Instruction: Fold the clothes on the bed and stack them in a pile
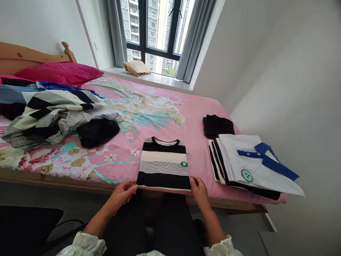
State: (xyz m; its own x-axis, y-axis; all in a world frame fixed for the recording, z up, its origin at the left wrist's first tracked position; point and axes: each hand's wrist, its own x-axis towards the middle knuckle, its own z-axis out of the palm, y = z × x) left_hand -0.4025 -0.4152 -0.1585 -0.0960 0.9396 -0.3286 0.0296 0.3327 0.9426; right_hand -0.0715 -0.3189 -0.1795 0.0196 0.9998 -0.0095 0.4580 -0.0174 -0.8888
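A folded striped T-shirt [163, 165], black, cream and thin-lined with a green round badge, lies flat at the near edge of the bed, its neckline pointing away from me. My left hand [124, 191] pinches its near left corner between thumb and fingers. At the near right corner, my right hand [199, 190] grips the hem the same way. Both hands are closed on the cloth, with the fingertips partly hidden under it.
Folded clothes are stacked on the right, topped by a white polo shirt [239, 163] with a blue collar; a black folded garment [218, 126] lies behind. Loose clothes [58, 113] heap up on the left near a magenta pillow [61, 72]. A brown paper package [136, 68] rests on the windowsill.
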